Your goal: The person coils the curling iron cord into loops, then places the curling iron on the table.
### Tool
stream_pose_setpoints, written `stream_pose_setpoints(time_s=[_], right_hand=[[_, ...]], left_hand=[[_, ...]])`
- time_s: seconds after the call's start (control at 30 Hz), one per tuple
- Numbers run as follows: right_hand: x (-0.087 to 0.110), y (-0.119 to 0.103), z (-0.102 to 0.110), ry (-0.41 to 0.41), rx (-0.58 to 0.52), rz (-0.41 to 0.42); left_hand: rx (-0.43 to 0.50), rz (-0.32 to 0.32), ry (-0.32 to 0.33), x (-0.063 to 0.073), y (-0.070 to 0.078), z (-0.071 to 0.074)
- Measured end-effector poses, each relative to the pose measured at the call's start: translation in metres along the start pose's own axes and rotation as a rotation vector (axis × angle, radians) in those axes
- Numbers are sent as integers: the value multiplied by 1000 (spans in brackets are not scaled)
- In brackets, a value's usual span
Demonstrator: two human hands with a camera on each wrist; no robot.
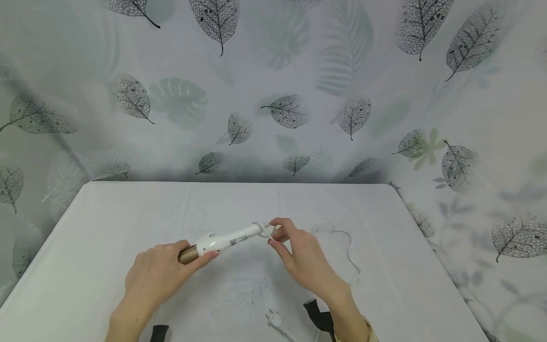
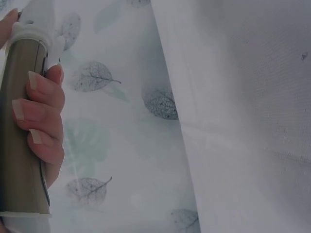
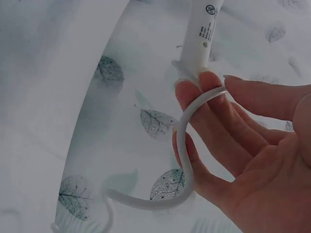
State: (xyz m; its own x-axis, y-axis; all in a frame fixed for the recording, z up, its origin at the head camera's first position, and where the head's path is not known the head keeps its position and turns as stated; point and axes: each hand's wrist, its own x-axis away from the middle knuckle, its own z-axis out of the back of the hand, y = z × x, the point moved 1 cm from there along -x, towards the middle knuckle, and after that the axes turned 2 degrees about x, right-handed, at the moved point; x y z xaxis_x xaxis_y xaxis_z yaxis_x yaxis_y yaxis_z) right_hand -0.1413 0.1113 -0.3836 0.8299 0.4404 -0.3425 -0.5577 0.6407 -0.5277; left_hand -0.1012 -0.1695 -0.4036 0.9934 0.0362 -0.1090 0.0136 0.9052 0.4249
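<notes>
Left fingers grip the white curling iron's bronze barrel; right fingers pinch its cord.

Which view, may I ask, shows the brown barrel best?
The left wrist view: it shows the barrel close up, lengthwise. The head view shows a short piece by the left hand; the right wrist view, none.

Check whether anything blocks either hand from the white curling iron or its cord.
Nothing visible does: the left hand grips the curling iron by its gold barrel, and the right hand pinches the cord near the end of the handle.
</notes>
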Motion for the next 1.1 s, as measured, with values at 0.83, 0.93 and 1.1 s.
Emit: stream_pose_setpoints(time_s=[0.83, 0.93, 1.1], right_hand=[[-5, 5, -15, 10, -245, 301], [-6, 3, -16, 10, -272, 232], [-5, 3, -17, 4, -293, 146]], left_hand=[[53, 38, -9, -2, -2, 6], [51, 65, -4, -1, -2, 9], [63, 95, 31, 0, -7, 15]])
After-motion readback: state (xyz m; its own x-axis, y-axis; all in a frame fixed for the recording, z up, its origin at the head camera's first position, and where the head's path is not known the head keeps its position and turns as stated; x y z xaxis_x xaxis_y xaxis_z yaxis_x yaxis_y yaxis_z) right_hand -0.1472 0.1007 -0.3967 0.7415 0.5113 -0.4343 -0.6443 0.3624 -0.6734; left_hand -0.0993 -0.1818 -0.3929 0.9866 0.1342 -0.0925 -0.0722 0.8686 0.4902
